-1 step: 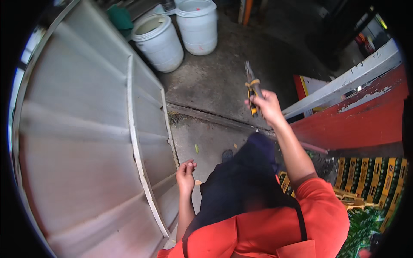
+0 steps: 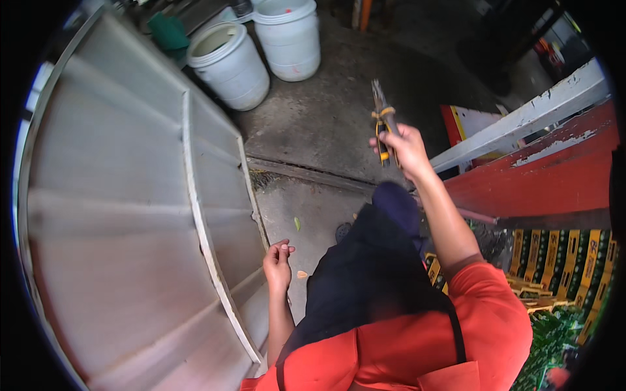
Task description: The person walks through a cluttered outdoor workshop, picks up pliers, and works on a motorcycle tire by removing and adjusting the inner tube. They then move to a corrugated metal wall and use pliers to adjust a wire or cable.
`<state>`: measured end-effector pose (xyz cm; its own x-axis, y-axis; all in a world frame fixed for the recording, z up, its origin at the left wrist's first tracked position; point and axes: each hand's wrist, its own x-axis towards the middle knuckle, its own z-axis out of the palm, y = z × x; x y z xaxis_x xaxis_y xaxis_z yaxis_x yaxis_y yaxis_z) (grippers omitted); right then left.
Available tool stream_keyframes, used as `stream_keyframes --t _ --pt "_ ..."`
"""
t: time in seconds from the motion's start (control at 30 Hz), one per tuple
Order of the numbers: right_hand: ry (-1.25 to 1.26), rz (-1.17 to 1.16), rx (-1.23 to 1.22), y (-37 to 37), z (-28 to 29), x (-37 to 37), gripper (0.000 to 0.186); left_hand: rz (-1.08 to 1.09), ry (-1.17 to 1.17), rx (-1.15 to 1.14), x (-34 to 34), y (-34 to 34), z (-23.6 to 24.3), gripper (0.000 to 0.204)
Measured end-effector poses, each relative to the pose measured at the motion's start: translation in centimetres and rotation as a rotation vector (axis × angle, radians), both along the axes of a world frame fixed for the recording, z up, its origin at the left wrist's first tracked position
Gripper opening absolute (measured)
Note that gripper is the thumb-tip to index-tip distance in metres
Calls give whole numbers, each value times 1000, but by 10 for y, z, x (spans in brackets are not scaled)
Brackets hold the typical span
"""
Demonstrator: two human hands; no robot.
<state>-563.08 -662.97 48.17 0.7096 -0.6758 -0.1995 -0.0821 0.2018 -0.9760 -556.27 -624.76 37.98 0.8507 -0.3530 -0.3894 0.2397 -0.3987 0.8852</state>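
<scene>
My right hand (image 2: 405,148) is closed around the handles of a pair of pliers (image 2: 386,124) with grey, yellow and black grips. The plier jaws point away from me, above the concrete floor. My left hand (image 2: 278,259) hangs low beside a large pale sheet-metal gate panel (image 2: 130,195), apart from its edge. Its fingers are loosely bent, and nothing shows in them.
Two white plastic drums (image 2: 231,68) stand ahead on the left. A raised floor strip (image 2: 313,171) crosses the way in front. On the right are a red-and-white metal barrier (image 2: 535,163), stacked yellow cartons (image 2: 561,260) and green leafy stuff (image 2: 554,339).
My dark-clad leg has come forward toward the floor strip. The drums and gate sit slightly further left in view. My right hand still holds the pliers.
</scene>
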Motion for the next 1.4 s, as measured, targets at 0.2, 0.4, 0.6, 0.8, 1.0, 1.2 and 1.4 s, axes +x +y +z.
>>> stream_keyframes --t 0.2,0.4,0.6,0.8,1.0,1.2,1.4 --pt "-117 -264 140 -183 -43 64 12 -184 -146 245 114 -128 -41 35" --pt "243 -389 242 -338 -120 107 11 -29 -74 154 186 -339 104 35" --pt "1141 -12 -108 -393 -148 -2 32 -706 -377 367 276 -518 166 19" --pt "1377 -18 214 -398 -101 -118 34 -1414 -612 1111 373 -588 100 33" --pt "1282 -214 543 -518 -85 -166 30 -1538 -424 1445 391 -719 135 46" --pt "1084 -269 589 -728 -36 -198 45 -1709 -377 1296 379 -925 85 36" --pt "927 -806 599 -900 47 -275 42 -1750 -923 760 215 -1397 36 41"
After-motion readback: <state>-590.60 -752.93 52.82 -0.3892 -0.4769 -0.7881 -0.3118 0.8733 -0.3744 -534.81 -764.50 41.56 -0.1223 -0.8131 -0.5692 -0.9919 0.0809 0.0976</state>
